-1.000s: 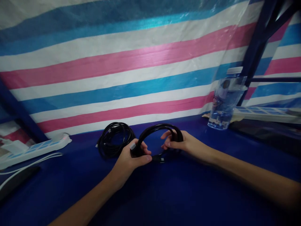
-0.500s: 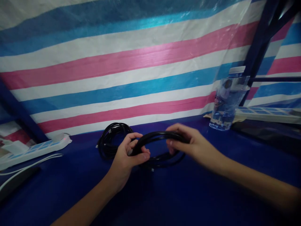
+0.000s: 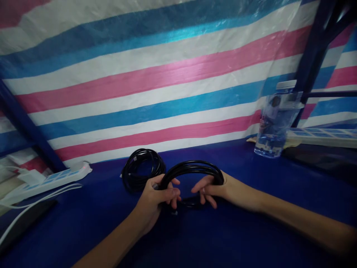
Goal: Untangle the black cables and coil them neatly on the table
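Note:
A loosely coiled black cable (image 3: 192,166) arches between my two hands above the blue table. On its left side, my left hand (image 3: 156,197) grips the strands between thumb and fingers. At the right end the strands run through the crook of my right hand (image 3: 220,188), whose thumb and fingers reach inside the loop. Under the arch, the lower strands lie close to the tabletop, partly hidden by my fingers. A small pale plug end (image 3: 174,213) shows below my left fingertips. Just behind my left hand rests a second coil of black cable (image 3: 143,169).
A clear water bottle (image 3: 272,123) stands at the back right beside a power strip (image 3: 326,137) and a dark flat object (image 3: 315,158). Another power strip (image 3: 69,175) with white cords (image 3: 52,191) lies at the left. Striped sheeting (image 3: 156,93) hangs behind the table.
My right hand has turned and dropped lower; its fingers now point down into the loop. The strands have slid into the crook of its thumb. The view has shifted slightly.

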`<state>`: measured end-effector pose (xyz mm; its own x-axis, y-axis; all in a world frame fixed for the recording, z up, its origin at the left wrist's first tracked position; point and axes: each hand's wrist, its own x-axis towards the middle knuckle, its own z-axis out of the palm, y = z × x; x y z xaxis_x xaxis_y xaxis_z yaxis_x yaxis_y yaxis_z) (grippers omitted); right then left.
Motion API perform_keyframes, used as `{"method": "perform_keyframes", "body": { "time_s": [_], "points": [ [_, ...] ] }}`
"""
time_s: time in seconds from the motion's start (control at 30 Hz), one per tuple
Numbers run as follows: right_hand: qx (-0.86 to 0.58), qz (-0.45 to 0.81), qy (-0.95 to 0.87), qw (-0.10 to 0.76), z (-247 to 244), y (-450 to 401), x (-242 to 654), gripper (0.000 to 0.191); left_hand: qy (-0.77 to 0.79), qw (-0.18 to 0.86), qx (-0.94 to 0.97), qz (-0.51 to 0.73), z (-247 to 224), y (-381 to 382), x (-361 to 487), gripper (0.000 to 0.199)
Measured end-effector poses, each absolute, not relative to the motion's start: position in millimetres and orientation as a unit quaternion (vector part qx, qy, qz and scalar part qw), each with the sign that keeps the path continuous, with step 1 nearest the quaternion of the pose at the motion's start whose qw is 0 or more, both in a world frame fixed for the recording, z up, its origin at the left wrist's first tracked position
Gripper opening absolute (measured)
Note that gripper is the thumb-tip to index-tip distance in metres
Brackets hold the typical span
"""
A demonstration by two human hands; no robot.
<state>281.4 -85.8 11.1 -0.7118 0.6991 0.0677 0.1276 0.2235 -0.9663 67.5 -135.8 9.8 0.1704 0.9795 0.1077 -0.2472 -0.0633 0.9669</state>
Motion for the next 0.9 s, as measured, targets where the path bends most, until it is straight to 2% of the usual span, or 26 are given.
{"method": "perform_keyframes", "body": {
  "time_s": [0.23, 0.37, 0.47, 0.5, 0.57, 0.7, 0.8, 0.9],
  "points": [
    [-0.305, 0.48, -0.781, 0.26, 21.4, -77.5, 286.5, 0.025, 0.337, 0.603, 0.492, 0.53, 10.6, -136.4, 71.9, 0.012],
    [-0.316, 0.469, -0.73, 0.384, 40.8, -97.0, 278.0, 0.043, 0.388, 0.538, 0.52, 0.538, 15.8, -135.8, 80.7, 0.012],
    [-0.317, 0.393, -0.747, 0.432, 46.3, -110.8, 272.6, 0.019, 0.417, 0.488, 0.565, 0.519, 17.8, -139.1, 83.0, 0.013],
    [-0.33, 0.367, -0.758, 0.428, 44.3, -111.8, 272.2, 0.015, 0.421, 0.479, 0.572, 0.516, 17.9, -140.6, 83.3, 0.012],
    [-0.356, 0.353, -0.759, 0.416, 35.8, -108.2, 274.0, 0.027, 0.42, 0.485, 0.569, 0.514, 17.3, -143.4, 84.1, 0.012],
    [-0.37, 0.356, -0.763, 0.393, 18.6, -94.6, 280.0, 0.033, 0.414, 0.529, 0.531, 0.516, 16.5, -144.7, 88.0, 0.018],
    [-0.362, 0.33, -0.778, 0.395, 20.4, -95.0, 273.0, 0.031, 0.438, 0.512, 0.496, 0.548, 26.0, -142.1, 83.9, 0.019],
    [-0.381, 0.371, -0.761, 0.371, 36.8, -94.8, 246.3, 0.027, 0.498, 0.484, 0.498, 0.519, 52.0, -137.3, 60.0, 0.021]
  ]
}}
